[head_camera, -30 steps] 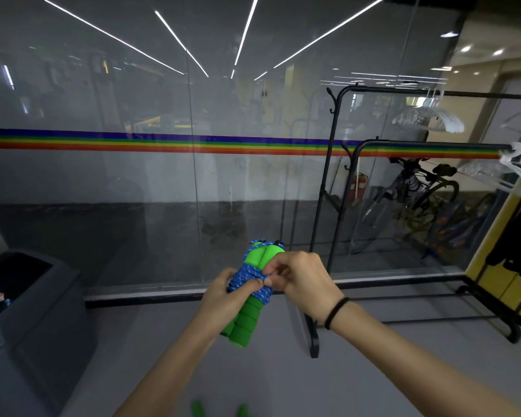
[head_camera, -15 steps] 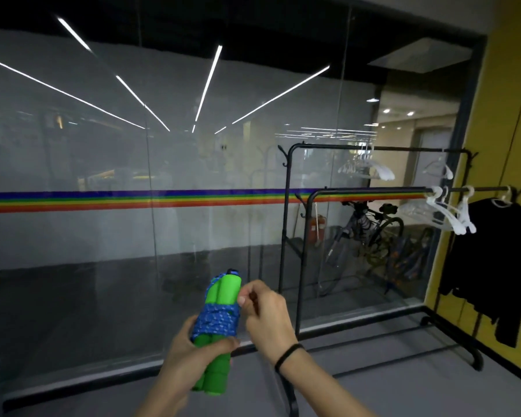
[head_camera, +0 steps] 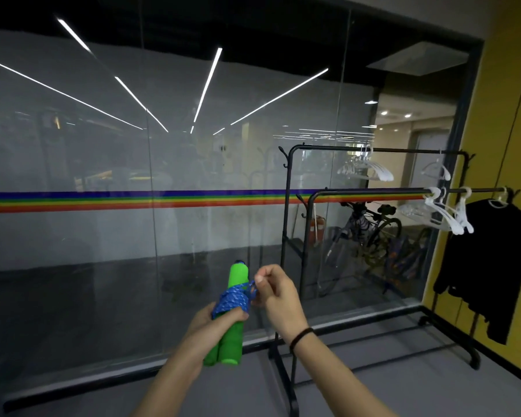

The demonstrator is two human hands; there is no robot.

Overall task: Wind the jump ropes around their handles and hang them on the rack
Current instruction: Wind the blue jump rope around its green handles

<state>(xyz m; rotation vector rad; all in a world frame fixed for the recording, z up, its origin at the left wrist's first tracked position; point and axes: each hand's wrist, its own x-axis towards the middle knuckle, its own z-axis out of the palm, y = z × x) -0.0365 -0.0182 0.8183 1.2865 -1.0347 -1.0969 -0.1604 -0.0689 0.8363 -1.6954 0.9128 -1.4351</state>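
Note:
My left hand (head_camera: pixel 211 322) grips a jump rope by its two green handles (head_camera: pixel 230 341), held upright side by side. Blue patterned rope (head_camera: pixel 232 299) is wound tightly around their middle. My right hand (head_camera: pixel 275 291) pinches a small loop of the blue rope at the right side of the bundle, just below the handle tops. The black clothes rack (head_camera: pixel 370 192) stands to the right, its near post directly behind my right wrist.
White hangers (head_camera: pixel 442 215) and a black garment (head_camera: pixel 487 263) hang at the rack's right end by the yellow wall. A glass wall with a rainbow stripe runs behind, with a bicycle (head_camera: pixel 364 236) beyond it. The rack's base bars cross the grey floor.
The view has swung right and up, bringing the rack and yellow wall into sight; the grey bin at left is gone. My right hand has drawn a rope loop out from the bundle.

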